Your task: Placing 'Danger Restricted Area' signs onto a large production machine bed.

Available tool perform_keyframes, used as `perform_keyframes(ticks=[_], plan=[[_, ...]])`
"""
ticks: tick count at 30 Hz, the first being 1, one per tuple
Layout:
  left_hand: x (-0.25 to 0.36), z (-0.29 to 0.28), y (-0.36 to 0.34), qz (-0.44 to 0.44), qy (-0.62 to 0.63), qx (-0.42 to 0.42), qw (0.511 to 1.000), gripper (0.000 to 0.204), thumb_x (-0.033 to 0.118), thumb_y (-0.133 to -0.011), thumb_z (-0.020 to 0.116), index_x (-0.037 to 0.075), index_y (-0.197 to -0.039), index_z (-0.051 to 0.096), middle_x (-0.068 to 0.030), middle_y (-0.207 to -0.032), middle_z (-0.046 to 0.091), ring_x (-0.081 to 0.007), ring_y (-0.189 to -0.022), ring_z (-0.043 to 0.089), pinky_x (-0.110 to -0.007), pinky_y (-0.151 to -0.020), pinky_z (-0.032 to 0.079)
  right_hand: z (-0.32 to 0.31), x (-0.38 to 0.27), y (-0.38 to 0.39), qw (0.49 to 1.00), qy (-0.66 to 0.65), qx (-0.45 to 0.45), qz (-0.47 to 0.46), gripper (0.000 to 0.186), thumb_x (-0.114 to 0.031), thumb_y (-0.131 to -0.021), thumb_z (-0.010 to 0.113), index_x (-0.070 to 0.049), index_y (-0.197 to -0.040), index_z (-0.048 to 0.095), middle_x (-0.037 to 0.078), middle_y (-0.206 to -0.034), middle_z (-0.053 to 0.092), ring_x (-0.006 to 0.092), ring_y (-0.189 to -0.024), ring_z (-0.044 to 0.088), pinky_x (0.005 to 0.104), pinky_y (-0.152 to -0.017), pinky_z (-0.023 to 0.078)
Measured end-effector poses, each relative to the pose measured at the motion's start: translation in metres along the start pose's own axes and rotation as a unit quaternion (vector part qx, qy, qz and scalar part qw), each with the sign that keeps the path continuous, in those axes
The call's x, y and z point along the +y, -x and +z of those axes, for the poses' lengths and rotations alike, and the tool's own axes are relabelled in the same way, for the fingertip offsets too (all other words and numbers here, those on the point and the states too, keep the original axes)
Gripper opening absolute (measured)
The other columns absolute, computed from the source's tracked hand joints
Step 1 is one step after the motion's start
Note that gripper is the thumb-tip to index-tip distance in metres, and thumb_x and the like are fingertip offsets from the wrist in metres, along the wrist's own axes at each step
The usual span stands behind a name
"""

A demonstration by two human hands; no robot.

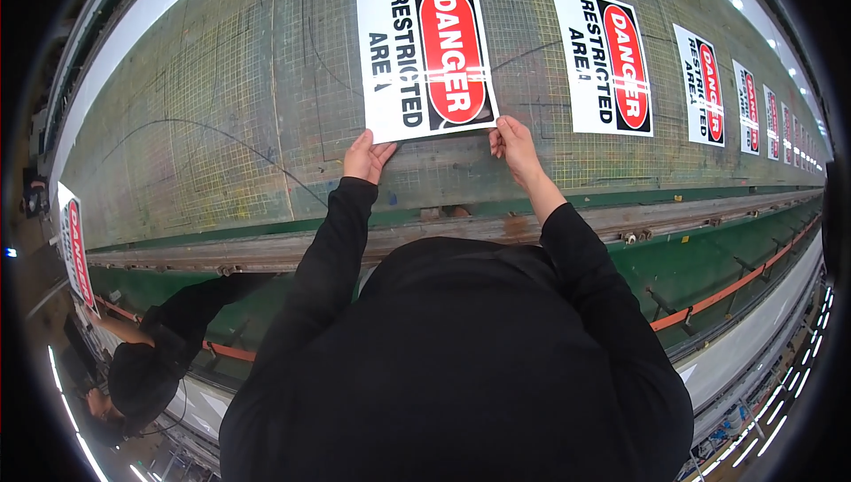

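Note:
A white sign sheet [383, 52] with a red oval on a black panel and black lettering lies in front of me over the grid-marked table, its lettering running sideways. My left hand [367, 159] holds its near left corner, thumb on top and fingers partly beneath the edge. At the near right corner, my right hand [516, 148] pinches the sheet between thumb and fingers. Whether the sheet's far edge touches the table, I cannot tell.
A matching sign [582, 109] lies to the right, with several more in a row beyond it. The long table [213, 163] has a worn metal rail [284, 250] along its near edge. At far left, a person in black [146, 376] holds another sign [75, 251].

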State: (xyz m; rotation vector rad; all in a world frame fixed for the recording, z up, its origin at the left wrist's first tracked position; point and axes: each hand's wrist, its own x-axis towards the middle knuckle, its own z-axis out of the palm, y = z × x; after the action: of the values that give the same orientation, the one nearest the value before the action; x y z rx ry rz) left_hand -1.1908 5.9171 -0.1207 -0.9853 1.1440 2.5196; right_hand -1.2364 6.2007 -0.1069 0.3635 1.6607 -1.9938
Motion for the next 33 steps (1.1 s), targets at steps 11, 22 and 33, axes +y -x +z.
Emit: perform_keyframes(ticks=[11, 22, 33], plan=[[0.010, 0.003, 0.005, 0.025, -0.006, 0.006, 1.000, 0.036, 0.022, -0.092, 0.040, -0.004, -0.117, 0.039, -0.0159, -0.108, 0.053, -0.0252, -0.098, 0.054, -0.039, -0.087, 0.043, 0.012, -0.023, 0.012, 0.997, 0.013, -0.019, -0.073, 0.025, -0.023, -0.092, 0.039, -0.005, -0.079, 0.051, -0.002, -0.058, 0.047, 0.0055, -0.052, 0.044, 0.0187, -0.048, 0.034], [0.035, 0.030, 0.027, 0.124, -0.066, -0.022, 0.990, 0.034, 0.024, -0.091, 0.042, -0.005, -0.111, 0.045, -0.0145, -0.101, 0.056, -0.0236, -0.090, 0.057, -0.037, -0.081, 0.046, 0.003, -0.026, 0.016, 0.998, -0.038, -0.031, -0.034, 0.027, -0.026, -0.092, 0.038, -0.005, -0.082, 0.051, -0.002, -0.058, 0.048, 0.0056, -0.053, 0.044, 0.0186, -0.049, 0.034], [0.023, 0.022, 0.025, 0.080, 0.036, -0.043, 0.995, 0.031, 0.023, -0.091, 0.041, -0.001, -0.111, 0.043, -0.0127, -0.104, 0.054, -0.0239, -0.093, 0.055, -0.037, -0.083, 0.046, 0.019, -0.070, 0.021, 0.991, 0.038, -0.032, -0.126, 0.028, -0.023, -0.092, 0.038, -0.002, -0.082, 0.052, -0.001, -0.058, 0.048, 0.0059, -0.052, 0.044, 0.0185, -0.048, 0.035]])
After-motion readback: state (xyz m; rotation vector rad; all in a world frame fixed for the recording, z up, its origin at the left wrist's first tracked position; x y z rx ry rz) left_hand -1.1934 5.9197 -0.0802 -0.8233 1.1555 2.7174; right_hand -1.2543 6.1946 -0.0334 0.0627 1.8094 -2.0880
